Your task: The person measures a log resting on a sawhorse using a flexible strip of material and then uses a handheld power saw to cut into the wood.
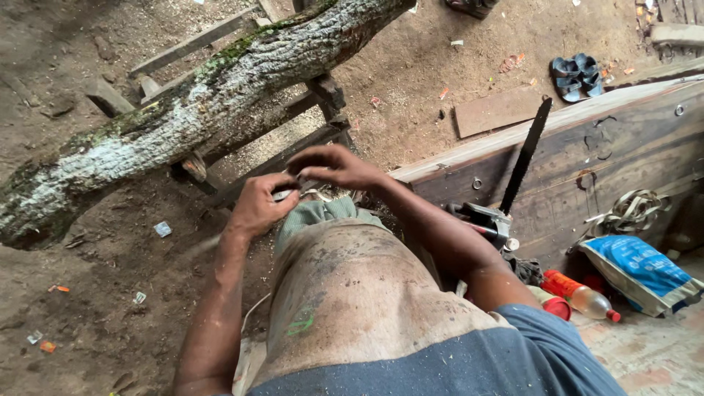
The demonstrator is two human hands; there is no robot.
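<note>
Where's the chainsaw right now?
In the head view the chainsaw stands on the person's right side, its bar leaning up against the wooden beam, just above the orange bottle.

Bare brown dirt floor (pixel 103 257), dusted with sawdust and small scraps of litter. A thick grey, moss-patched log (pixel 183 110) rests across a low frame of rough timber rails (pixel 293 139) standing on the dirt. Flat brown board (pixel 495 111) lies farther off, a pair of blue sandals (pixel 577 75) near it. At the right: a blue plastic sack (pixel 642 271), an orange plastic bottle with red cap (pixel 583 297), and a chainsaw with black bar (pixel 513 183) beside a long weathered plank (pixel 587 147).
</note>
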